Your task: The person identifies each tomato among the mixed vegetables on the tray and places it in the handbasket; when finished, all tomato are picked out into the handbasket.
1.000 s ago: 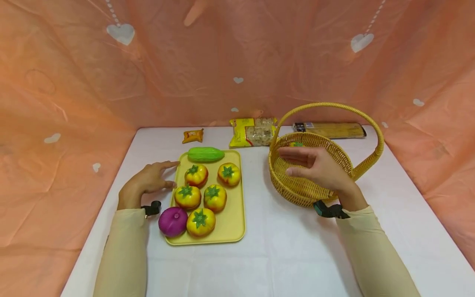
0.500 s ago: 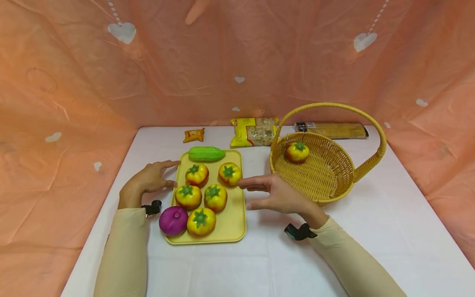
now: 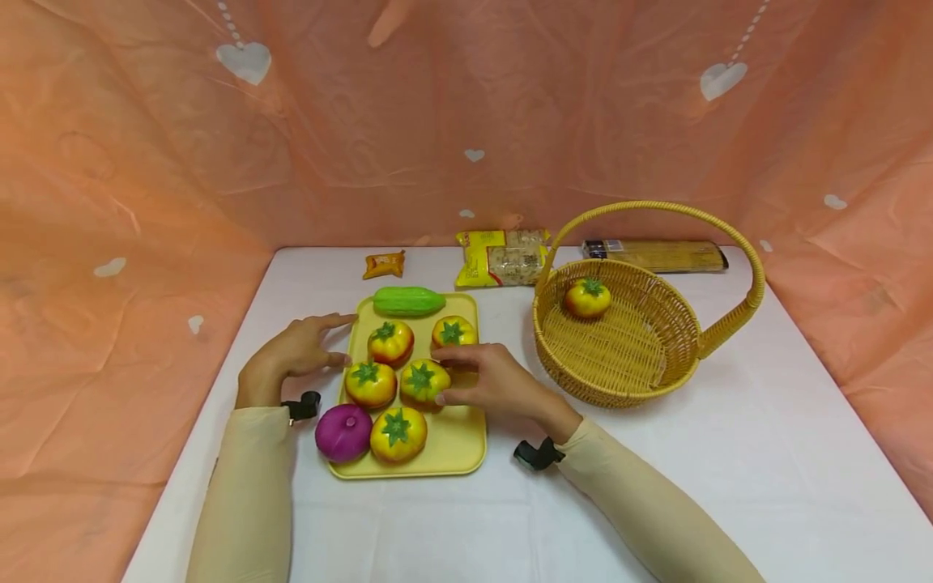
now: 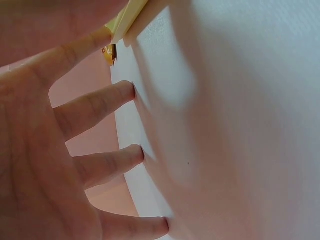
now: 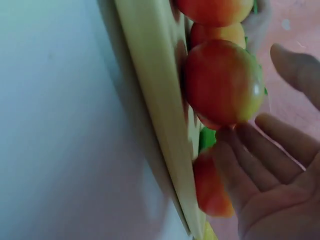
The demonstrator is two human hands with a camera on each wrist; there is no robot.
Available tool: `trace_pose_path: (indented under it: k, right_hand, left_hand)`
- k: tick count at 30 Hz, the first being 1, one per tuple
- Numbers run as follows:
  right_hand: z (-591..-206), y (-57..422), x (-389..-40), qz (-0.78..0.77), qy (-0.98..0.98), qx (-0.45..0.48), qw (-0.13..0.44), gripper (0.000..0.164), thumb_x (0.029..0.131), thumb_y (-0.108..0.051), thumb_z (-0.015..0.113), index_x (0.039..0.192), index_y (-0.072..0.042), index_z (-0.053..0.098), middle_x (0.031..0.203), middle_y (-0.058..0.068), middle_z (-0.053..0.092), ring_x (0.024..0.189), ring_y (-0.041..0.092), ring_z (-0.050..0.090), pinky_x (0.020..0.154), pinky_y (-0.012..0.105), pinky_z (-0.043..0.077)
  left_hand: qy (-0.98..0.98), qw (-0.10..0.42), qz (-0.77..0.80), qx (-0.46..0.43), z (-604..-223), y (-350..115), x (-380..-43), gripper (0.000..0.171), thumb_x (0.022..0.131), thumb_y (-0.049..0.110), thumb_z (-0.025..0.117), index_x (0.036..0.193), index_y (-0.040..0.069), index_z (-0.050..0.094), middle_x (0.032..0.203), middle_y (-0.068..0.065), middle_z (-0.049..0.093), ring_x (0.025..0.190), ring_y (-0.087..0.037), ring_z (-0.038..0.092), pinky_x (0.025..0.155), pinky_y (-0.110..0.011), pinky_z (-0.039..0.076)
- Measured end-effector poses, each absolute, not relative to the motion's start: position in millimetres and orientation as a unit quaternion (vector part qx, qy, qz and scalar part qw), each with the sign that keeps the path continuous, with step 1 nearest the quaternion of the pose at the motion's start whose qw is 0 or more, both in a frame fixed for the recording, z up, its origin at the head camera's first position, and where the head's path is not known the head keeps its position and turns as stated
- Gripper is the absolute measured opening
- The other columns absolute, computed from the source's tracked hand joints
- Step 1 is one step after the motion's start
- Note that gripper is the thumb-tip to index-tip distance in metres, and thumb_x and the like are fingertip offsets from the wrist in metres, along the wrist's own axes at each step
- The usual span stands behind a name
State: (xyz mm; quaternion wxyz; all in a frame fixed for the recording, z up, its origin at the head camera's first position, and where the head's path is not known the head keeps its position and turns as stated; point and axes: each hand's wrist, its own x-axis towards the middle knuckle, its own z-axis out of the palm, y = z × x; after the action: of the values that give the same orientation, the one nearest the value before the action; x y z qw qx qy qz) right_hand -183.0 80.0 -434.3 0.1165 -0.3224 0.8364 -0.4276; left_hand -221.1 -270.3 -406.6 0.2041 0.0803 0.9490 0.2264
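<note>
A yellow tray (image 3: 452, 453) holds several yellow-red toy tomatoes with green star-shaped tops, a green ridged toy gourd (image 3: 409, 302) and a purple toy onion (image 3: 343, 433). My left hand (image 3: 300, 351) is spread at the tray's left edge; in the left wrist view its fingertips (image 4: 125, 90) reach down to the tablecloth. Over the tray's right side, my right hand (image 3: 499, 380) has thumb and fingers either side of the middle toy tomato (image 3: 421, 380). In the right wrist view the fingers are extended near that tomato (image 5: 222, 82), the thumb apart from it.
Right of the tray stands a wicker basket (image 3: 583, 385) with a tall handle and one toy tomato (image 3: 587, 299) inside. Along the back lie a small orange packet (image 3: 384, 265), a yellow food bag (image 3: 503, 259) and a pack of thin sticks (image 3: 663, 256). A pink cloth surrounds the table.
My right hand has moved left from over the basket to the middle tomato on the tray. The tomato in the basket has come into full view. My left hand stays put.
</note>
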Motion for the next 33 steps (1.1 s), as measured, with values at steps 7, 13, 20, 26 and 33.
trace_pose_path:
  k: [7, 13, 20, 26, 33]
  right_hand:
    - [-443.6, 72.1, -182.6, -0.417, 0.850, -0.296, 0.123, 0.063, 0.090, -0.030, 0.093, 0.148, -0.016, 0.070, 0.148, 0.003, 0.072, 0.142, 0.024, 0.062, 0.128, 0.048, 0.042]
    - [-443.3, 72.0, -180.5, -0.422, 0.849, -0.294, 0.121, 0.063, 0.091, -0.027, 0.092, 0.149, -0.017, 0.070, 0.149, 0.003, 0.071, 0.141, 0.023, 0.062, 0.127, 0.046, 0.043]
    - [-424.1, 84.2, -174.8, -0.436, 0.832, -0.319, 0.126, 0.061, 0.095, -0.025, 0.089, 0.151, -0.014, 0.068, 0.150, 0.003, 0.071, 0.130, 0.017, 0.070, 0.113, 0.036, 0.057]
    - [-392.7, 109.5, -171.5, -0.473, 0.804, -0.329, 0.146, 0.058, 0.095, -0.020, 0.088, 0.149, -0.014, 0.069, 0.147, 0.003, 0.072, 0.129, 0.016, 0.071, 0.111, 0.032, 0.059]
    - [-354.2, 153.9, -174.6, -0.468, 0.815, -0.320, 0.123, 0.058, 0.094, -0.015, 0.089, 0.148, -0.007, 0.068, 0.145, 0.008, 0.073, 0.130, 0.022, 0.073, 0.109, 0.033, 0.060]
  left_hand:
    - [0.949, 0.203, 0.226, 0.084, -405.1, -268.9, -221.3, 0.081, 0.097, 0.031, 0.082, 0.168, 0.018, 0.045, 0.170, -0.030, 0.041, 0.157, -0.058, 0.033, 0.123, -0.082, 0.027]
    - [0.950, 0.202, 0.223, 0.084, -404.4, -268.2, -221.6, 0.082, 0.097, 0.033, 0.083, 0.168, 0.019, 0.045, 0.170, -0.030, 0.042, 0.157, -0.058, 0.034, 0.123, -0.083, 0.027]
    - [0.949, 0.201, 0.226, 0.086, -405.7, -269.7, -221.9, 0.081, 0.097, 0.031, 0.082, 0.168, 0.018, 0.045, 0.170, -0.030, 0.042, 0.156, -0.059, 0.034, 0.124, -0.082, 0.027]
    - [0.950, 0.198, 0.226, 0.090, -406.4, -270.5, -222.2, 0.080, 0.097, 0.029, 0.082, 0.168, 0.017, 0.046, 0.169, -0.030, 0.043, 0.155, -0.059, 0.036, 0.123, -0.082, 0.027]
    - [0.950, 0.197, 0.225, 0.091, -407.3, -270.5, -222.0, 0.081, 0.097, 0.029, 0.082, 0.168, 0.017, 0.046, 0.168, -0.031, 0.044, 0.155, -0.060, 0.035, 0.123, -0.083, 0.027]
